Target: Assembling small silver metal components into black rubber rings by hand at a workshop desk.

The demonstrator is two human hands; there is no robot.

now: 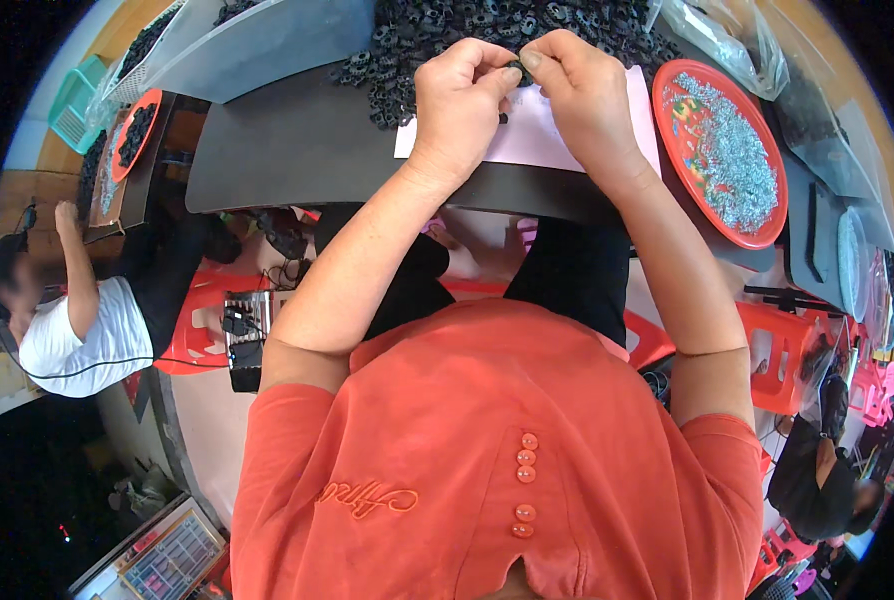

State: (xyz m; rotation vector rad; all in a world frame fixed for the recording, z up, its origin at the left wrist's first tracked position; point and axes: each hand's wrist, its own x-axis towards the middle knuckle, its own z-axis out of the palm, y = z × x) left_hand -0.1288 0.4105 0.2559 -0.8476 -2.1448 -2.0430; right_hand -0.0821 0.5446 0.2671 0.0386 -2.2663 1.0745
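Observation:
My left hand and my right hand meet over a pink sheet of paper on the dark table, fingertips nearly touching. Both are closed in a pinch around a small dark piece, mostly hidden by the fingers. Its kind is too small to make out. Just beyond my hands spreads a large heap of small black plastic parts. To the right of my right hand lies a red oval tray with a pile of small shiny silvery pieces.
A translucent bin stands at the back left, and a clear plastic bag lies at the back right. The black table's near edge runs before my lap. A person in white sits at the left, another in black at the right.

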